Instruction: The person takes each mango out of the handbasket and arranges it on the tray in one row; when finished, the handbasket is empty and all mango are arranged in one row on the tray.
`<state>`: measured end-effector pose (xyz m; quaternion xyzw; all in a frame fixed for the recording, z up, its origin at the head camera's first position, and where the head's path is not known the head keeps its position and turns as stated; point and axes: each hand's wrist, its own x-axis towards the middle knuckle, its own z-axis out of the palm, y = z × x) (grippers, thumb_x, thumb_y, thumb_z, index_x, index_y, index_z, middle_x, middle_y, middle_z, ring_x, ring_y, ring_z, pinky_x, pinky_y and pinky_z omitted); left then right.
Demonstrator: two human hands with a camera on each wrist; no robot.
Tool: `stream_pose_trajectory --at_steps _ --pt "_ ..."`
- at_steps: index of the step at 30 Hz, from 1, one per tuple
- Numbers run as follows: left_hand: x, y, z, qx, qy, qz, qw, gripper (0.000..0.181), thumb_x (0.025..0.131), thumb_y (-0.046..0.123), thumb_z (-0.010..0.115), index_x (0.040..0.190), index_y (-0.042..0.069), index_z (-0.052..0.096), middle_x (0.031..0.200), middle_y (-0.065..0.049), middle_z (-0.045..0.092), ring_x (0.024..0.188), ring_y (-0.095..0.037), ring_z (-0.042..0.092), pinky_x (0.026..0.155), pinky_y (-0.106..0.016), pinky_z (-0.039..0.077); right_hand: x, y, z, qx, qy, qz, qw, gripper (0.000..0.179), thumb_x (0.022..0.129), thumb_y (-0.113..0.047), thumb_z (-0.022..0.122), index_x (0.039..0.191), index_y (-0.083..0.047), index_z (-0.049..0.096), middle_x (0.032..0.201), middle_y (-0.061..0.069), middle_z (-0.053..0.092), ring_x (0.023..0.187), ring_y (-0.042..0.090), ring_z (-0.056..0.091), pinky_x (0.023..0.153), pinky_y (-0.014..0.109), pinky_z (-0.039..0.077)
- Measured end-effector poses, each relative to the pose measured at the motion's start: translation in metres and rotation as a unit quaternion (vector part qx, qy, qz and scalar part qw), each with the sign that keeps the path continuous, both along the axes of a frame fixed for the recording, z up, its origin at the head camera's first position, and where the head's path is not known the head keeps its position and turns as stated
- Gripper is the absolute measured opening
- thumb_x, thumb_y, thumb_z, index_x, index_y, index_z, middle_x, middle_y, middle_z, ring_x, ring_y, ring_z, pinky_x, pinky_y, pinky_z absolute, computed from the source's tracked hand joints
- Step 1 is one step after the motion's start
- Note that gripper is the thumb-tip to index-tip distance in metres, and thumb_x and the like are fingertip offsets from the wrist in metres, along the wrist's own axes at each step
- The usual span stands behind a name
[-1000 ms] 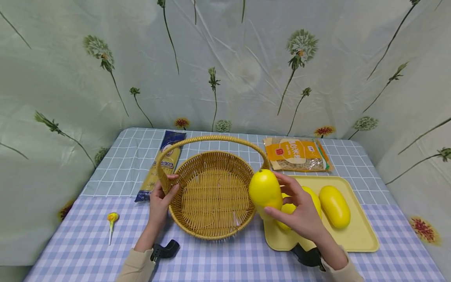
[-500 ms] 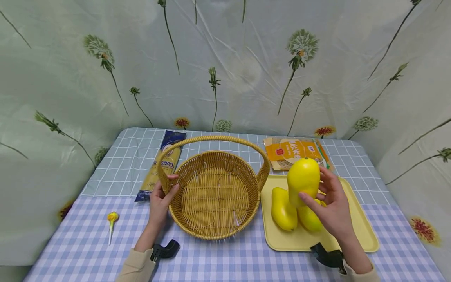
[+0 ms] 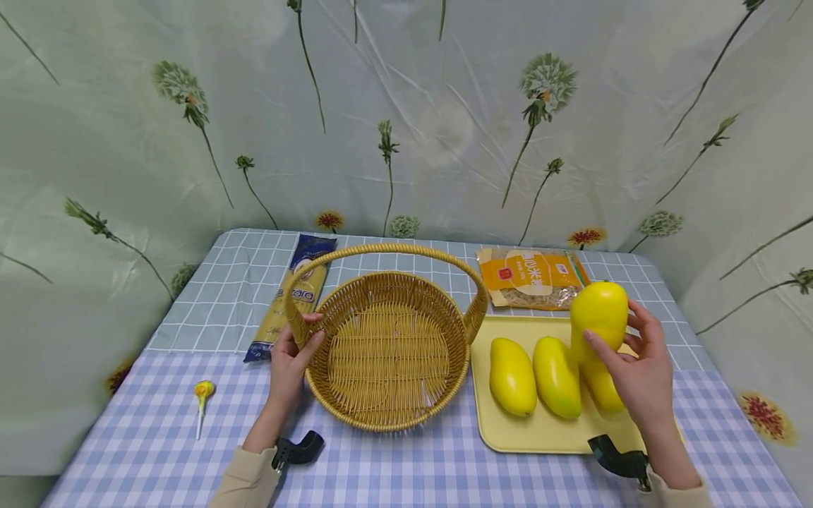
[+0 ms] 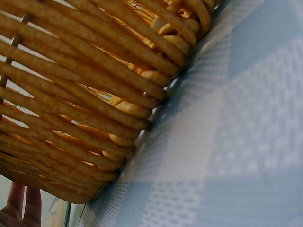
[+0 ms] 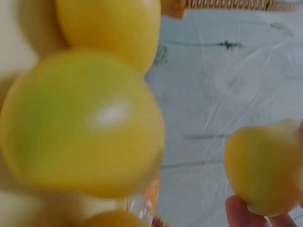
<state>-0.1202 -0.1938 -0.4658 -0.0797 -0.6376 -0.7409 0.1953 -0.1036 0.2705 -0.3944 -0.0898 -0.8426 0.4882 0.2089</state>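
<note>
My left hand (image 3: 290,377) grips the left side of the round wicker basket (image 3: 387,370), at the foot of its arched handle. In the left wrist view, fingertips (image 4: 32,203) show beside the woven wall. Nothing lies inside the basket. Over the right part of the yellow tray (image 3: 527,439), my right hand (image 3: 648,377) holds a yellow mango (image 3: 598,314) upright between thumb and fingers. Below it, partly covered, lies another mango (image 3: 606,391). Two more, a middle mango (image 3: 557,377) and a left mango (image 3: 512,376), rest side by side on the tray.
A blue-and-gold pasta packet (image 3: 288,300) lies behind and left of the basket. Behind the tray is an orange food packet (image 3: 530,279). A yellow lollipop (image 3: 203,390) lies at the left on the checked cloth. A flowered curtain (image 3: 432,127) hangs behind the table.
My right hand has carried the mango rightward from the basket's right edge to above the tray's right part, uncovering the mangoes on the left. The left hand and basket stay put.
</note>
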Motion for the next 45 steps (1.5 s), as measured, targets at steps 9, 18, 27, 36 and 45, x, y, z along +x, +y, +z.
stream_pose_trajectory --at_steps 9,18,27,36,45 --pt "0.001 0.002 0.002 0.007 0.011 -0.001 0.9999 0.026 0.090 -0.010 0.056 0.115 -0.014 0.049 0.116 -0.009 0.061 0.113 -0.020 0.052 0.095 -0.027 0.039 -0.005 0.029 -0.007 0.002 -0.034 -0.082 0.9960 0.067 0.086 -0.025 0.071 0.144 -0.028 0.039 0.124 0.004 0.049 0.090 0.003 0.048 0.072 0.008 0.038" --pt "0.000 0.002 0.003 0.002 0.014 -0.004 0.9999 0.027 0.090 -0.009 0.056 0.116 -0.014 0.049 0.116 -0.011 0.061 0.114 -0.021 0.051 0.096 -0.028 0.038 -0.001 0.043 -0.003 -0.037 -0.051 -0.120 0.9907 0.067 0.086 -0.018 0.071 0.144 -0.024 0.039 0.117 -0.007 0.046 0.084 0.000 0.046 0.072 0.009 0.036" --pt "0.000 0.001 0.002 -0.002 0.016 -0.003 0.9999 0.026 0.091 -0.009 0.056 0.116 -0.013 0.049 0.116 -0.007 0.061 0.115 -0.021 0.051 0.096 -0.028 0.038 -0.017 0.099 -0.057 0.004 -0.063 -0.114 0.9915 0.069 0.084 -0.033 0.073 0.143 -0.036 0.037 0.122 -0.005 0.044 0.087 0.006 0.046 0.072 0.010 0.037" --pt "0.000 0.001 0.001 -0.001 0.016 -0.006 0.9998 0.026 0.091 -0.009 0.056 0.116 -0.013 0.049 0.117 -0.009 0.061 0.115 -0.021 0.051 0.096 -0.028 0.038 -0.021 0.120 -0.078 0.054 -0.107 -0.109 0.9867 0.075 0.085 -0.042 0.069 0.148 -0.033 0.029 0.138 0.009 0.037 0.100 0.018 0.036 0.077 0.024 0.032" --pt "0.000 0.000 0.001 -0.003 0.016 -0.007 0.9999 0.026 0.091 -0.008 0.056 0.116 -0.013 0.049 0.117 -0.008 0.061 0.114 -0.021 0.051 0.096 -0.028 0.039 0.004 0.078 -0.028 0.079 -0.152 -0.077 0.9822 0.072 0.092 -0.031 0.061 0.148 -0.003 0.026 0.132 0.026 0.032 0.092 0.025 0.035 0.073 0.024 0.032"
